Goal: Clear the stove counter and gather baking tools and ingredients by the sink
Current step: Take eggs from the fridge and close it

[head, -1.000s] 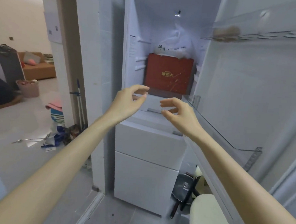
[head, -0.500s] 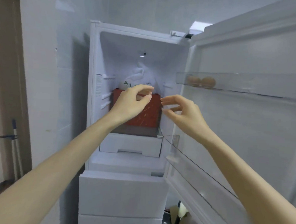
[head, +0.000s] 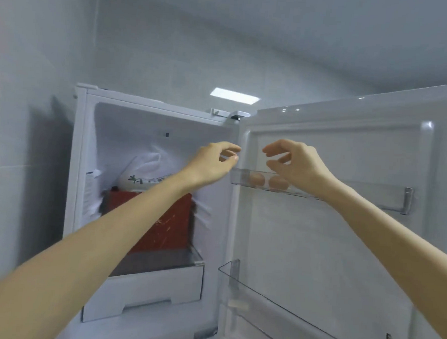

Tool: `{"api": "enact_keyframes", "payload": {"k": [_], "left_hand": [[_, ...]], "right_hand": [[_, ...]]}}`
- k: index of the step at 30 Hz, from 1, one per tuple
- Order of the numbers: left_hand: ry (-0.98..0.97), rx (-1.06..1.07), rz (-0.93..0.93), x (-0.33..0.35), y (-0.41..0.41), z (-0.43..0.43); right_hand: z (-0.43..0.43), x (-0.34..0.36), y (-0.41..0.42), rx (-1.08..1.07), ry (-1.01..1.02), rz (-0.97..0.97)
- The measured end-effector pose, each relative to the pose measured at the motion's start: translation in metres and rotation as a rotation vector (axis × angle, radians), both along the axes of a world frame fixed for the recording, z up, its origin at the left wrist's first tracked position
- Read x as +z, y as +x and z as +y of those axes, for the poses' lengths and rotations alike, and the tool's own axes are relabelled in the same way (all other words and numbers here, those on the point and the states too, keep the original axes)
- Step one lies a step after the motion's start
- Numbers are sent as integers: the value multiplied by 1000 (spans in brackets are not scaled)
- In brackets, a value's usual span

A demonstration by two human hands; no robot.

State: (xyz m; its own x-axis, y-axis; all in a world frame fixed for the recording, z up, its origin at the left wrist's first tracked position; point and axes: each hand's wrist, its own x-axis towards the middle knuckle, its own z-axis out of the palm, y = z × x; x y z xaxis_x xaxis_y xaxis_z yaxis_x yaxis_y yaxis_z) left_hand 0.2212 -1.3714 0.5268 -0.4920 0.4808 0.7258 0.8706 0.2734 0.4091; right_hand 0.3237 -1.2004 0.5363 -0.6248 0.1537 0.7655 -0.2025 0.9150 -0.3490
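two eggs (head: 257,180) sit in the upper door shelf (head: 388,196) of the open fridge (head: 153,106). right hand (head: 296,163) hovers just above them, left hand (head: 215,161) alongside, both loosely curled and holding nothing. red box (head: 171,226) inside.

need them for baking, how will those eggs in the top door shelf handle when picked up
The two eggs are probably fragile, so grip lightly. Being rounded, they may roll along the clear door shelf if nudged. Their smooth shells could slip from a loose pinch.
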Motion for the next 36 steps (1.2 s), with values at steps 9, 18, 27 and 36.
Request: {"api": "enact_keyframes", "payload": {"k": [9, 18, 27, 36], "left_hand": [[-116, -90, -47, 36, -42, 52], [-464, -136, -258, 57, -94, 125], [-851, -31, -366, 58, -118, 159], [-536, -97, -420, 50, -131, 154]], "right_hand": [[46, 37, -42, -221, -10, -290], [77, 46, -82, -322, -35, -725], [83, 39, -96, -282, -36, -801], [84, 34, -100, -306, -25, -694]]}}
